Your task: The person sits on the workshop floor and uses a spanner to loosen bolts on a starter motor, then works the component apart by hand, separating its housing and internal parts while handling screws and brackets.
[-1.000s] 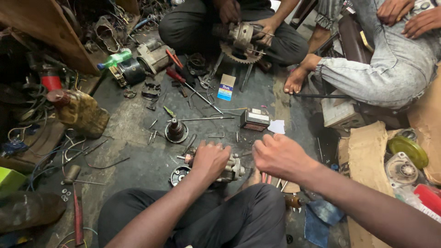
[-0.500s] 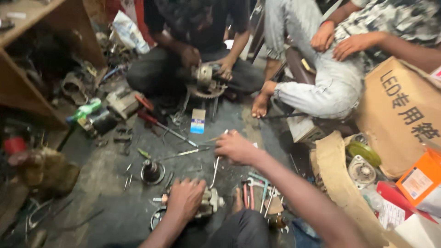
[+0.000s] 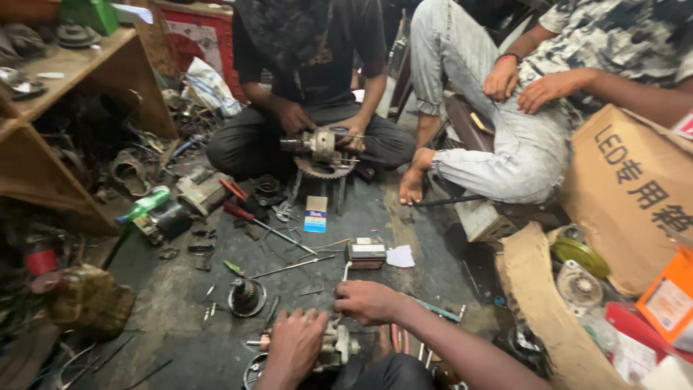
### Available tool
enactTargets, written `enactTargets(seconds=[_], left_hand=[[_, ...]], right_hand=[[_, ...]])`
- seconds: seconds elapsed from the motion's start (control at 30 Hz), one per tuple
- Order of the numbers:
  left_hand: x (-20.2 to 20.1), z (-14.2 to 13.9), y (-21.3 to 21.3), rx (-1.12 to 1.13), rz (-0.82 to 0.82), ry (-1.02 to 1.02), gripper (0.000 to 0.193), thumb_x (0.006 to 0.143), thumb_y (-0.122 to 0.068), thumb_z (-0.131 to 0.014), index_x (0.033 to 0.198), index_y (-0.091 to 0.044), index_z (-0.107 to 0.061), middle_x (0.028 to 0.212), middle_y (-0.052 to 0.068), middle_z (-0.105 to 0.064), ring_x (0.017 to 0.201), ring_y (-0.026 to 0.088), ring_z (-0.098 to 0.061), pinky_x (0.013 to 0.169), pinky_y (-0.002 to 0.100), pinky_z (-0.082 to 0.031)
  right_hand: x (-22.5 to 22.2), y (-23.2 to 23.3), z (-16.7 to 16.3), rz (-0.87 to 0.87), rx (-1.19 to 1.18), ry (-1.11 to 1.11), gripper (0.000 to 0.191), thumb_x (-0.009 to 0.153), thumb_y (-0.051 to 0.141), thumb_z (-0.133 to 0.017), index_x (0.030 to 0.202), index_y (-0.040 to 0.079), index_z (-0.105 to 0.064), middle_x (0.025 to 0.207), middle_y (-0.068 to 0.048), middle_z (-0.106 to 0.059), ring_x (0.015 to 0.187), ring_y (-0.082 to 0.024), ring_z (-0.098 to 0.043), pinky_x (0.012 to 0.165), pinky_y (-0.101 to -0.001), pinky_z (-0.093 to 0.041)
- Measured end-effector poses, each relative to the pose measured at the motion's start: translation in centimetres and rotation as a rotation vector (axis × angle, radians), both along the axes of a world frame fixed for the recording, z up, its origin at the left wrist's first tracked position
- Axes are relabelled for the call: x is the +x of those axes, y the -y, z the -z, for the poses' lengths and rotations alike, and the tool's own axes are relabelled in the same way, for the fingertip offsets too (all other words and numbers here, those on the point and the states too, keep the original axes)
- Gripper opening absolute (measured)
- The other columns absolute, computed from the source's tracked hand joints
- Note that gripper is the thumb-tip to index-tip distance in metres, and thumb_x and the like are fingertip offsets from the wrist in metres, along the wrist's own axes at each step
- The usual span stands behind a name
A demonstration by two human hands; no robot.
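Note:
My left hand (image 3: 292, 348) lies on a grimy metal motor part (image 3: 338, 348) on the floor in front of my knees and grips it from above. My right hand (image 3: 369, 300) hovers just beyond that part with its fingers curled down toward the dark floor (image 3: 180, 289). What is under those fingers is hidden. A thin metal rod (image 3: 292, 267) and a small dark box-shaped part (image 3: 366, 253) lie a little farther out.
A person sits cross-legged opposite and holds a motor with a toothed wheel (image 3: 317, 150). Another person in light jeans (image 3: 505, 144) sits at the right. Screwdrivers (image 3: 242, 211), a round metal part (image 3: 247, 296), a cardboard box (image 3: 635, 195) and a wooden shelf (image 3: 65, 87) crowd the floor.
The view has tilted up toward the people opposite. My right hand left the motor part, reached out over the floor, then drew back closer. My left hand stayed on the part.

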State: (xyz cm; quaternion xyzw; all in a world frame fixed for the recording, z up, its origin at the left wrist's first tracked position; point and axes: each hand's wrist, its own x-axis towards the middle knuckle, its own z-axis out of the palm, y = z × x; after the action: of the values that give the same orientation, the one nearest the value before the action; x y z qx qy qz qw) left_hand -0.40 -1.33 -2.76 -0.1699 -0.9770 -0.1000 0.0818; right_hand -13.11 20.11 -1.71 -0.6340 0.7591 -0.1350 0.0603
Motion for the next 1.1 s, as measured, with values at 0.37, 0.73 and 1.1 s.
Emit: enactTargets(seconds=[0.37,0.73,1.1], left_hand=[[1.1,-0.3,0.0,0.001,-0.014,-0.052,0.010,0.089,-0.018,-0.059,0.093,-0.014,-0.067,0.094,0.008,-0.072,0.092,0.028,-0.070,0.079,0.049,-0.049],[0.2,0.4,0.1,0.036,-0.010,-0.054,0.011,0.089,-0.018,-0.059,0.093,-0.013,-0.068,0.094,0.008,-0.074,0.092,0.029,-0.071,0.077,0.049,-0.050],[2.6,0.6,1.5,0.098,0.003,-0.149,0.017,0.081,-0.017,-0.062,0.097,-0.012,-0.065,0.096,0.008,-0.072,0.093,0.031,-0.070,0.077,0.052,-0.048]], right_hand=[[-0.7,0.6,-1.1,-0.148,0.099,-0.224,0.027,0.073,0.017,-0.069,0.099,0.012,-0.062,0.097,-0.012,-0.056,0.097,-0.032,-0.059,0.080,-0.0445,-0.049],[2.3,1.8,-8.5,-0.141,0.052,-0.720,0.031,0.082,0.024,-0.060,0.109,0.015,-0.072,0.086,-0.001,-0.057,0.092,-0.019,-0.059,0.086,-0.0371,-0.043],[1.9,3.2,-7.5,-0.193,-0.070,-0.558,0.032,0.074,0.017,-0.064,0.104,0.010,-0.072,0.081,-0.005,-0.058,0.086,-0.025,-0.060,0.104,-0.0538,-0.039]])
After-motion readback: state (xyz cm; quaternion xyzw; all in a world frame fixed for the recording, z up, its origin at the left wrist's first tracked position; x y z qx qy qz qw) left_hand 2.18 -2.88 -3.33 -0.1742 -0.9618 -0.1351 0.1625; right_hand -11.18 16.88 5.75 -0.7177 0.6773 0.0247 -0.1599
